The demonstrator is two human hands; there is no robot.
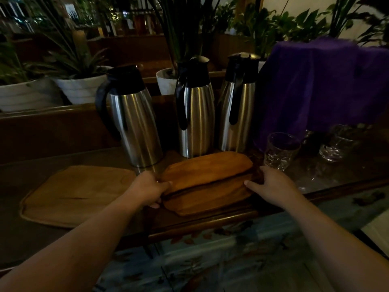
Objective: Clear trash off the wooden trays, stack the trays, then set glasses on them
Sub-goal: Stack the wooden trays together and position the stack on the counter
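Observation:
Two dark orange wooden trays lie one over the other at the counter's front edge. The upper tray sits tilted above the lower tray, with a gap between them. My left hand grips the left end of the upper tray, and my right hand grips its right end. A paler, larger wooden tray lies flat to the left. A clear glass stands just right of the stack, and more glasses stand farther right, partly under a cloth.
Three steel jugs with black tops stand right behind the trays. A purple cloth drapes over something at the back right. White plant pots line the ledge behind. The counter edge runs just below the stack.

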